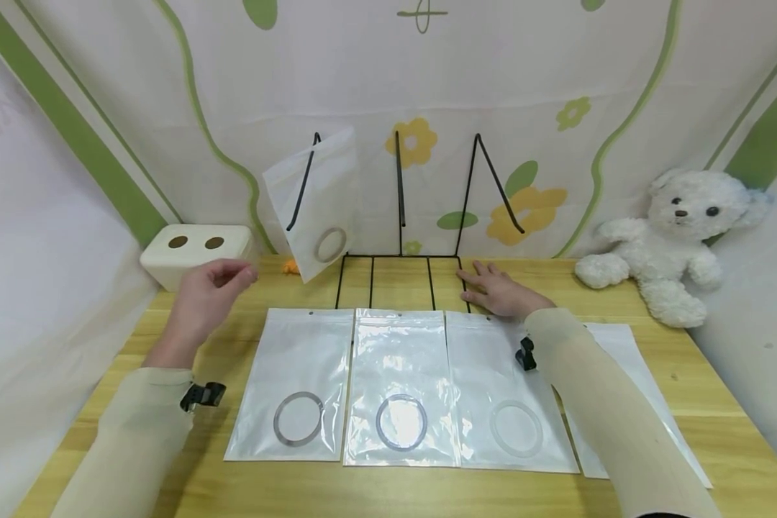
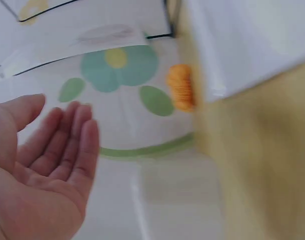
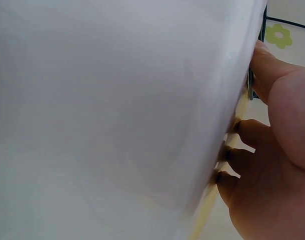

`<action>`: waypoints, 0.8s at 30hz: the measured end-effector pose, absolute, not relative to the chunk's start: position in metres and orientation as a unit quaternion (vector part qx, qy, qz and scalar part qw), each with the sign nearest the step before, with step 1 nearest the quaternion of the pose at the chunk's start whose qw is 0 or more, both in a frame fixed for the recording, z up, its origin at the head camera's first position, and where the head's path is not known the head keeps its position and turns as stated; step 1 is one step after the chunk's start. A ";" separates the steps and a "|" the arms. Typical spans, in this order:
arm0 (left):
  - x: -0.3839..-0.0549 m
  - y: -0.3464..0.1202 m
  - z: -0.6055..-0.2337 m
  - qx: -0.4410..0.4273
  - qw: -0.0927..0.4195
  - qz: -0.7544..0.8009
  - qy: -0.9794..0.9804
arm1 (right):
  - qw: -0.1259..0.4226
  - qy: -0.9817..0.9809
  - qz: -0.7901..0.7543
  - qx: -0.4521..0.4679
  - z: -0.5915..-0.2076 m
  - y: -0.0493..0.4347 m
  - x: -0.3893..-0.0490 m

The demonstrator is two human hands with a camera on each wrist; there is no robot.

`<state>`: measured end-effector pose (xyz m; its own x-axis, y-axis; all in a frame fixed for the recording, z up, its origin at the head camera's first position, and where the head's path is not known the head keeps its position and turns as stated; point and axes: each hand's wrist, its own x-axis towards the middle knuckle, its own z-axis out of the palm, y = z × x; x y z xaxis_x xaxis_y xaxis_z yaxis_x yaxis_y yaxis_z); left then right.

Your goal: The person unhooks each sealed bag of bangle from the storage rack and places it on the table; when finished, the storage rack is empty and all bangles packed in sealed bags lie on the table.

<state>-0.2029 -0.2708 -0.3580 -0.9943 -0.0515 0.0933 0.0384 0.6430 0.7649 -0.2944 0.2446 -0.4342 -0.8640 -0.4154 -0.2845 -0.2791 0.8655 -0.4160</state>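
My left hand is raised at the left with loosely bent fingers and holds nothing. To its right, a white zip pouch with a ring hangs tilted on the left hook of a black wire rack. My right hand rests with spread fingers at the right side wire of the rack's base; in the right wrist view its thumb touches the wire. Pouches lie in a row in front: a left pouch, a middle pouch and a right pouch, each showing a ring.
Another white pouch lies partly under the right forearm. A cream box with two holes stands back left, a small orange object beside it. At the back right sits a white teddy bear. Patterned cloth backs the wooden table.
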 end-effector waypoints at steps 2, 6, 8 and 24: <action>-0.204 -0.266 -0.349 0.001 0.093 -0.455 -0.885 | 0.186 0.948 -0.185 -0.183 -0.435 0.244 -0.294; -0.206 -0.255 -0.336 -0.002 0.149 -0.511 -0.846 | 0.189 0.947 -0.184 -0.184 -0.437 0.241 -0.294; -0.209 -0.248 -0.331 -0.001 0.174 -0.527 -0.832 | 0.187 0.947 -0.182 -0.188 -0.437 0.240 -0.293; -0.240 -0.212 -0.302 -0.023 0.264 -0.576 -0.773 | 0.189 0.950 -0.172 -0.182 -0.430 0.242 -0.291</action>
<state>-0.2396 -0.2117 -0.3022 -0.8600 -0.2689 0.4337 0.3389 0.3343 0.8794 -0.2907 0.2418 -0.4301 -0.8624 -0.4107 -0.2959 -0.2810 0.8747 -0.3949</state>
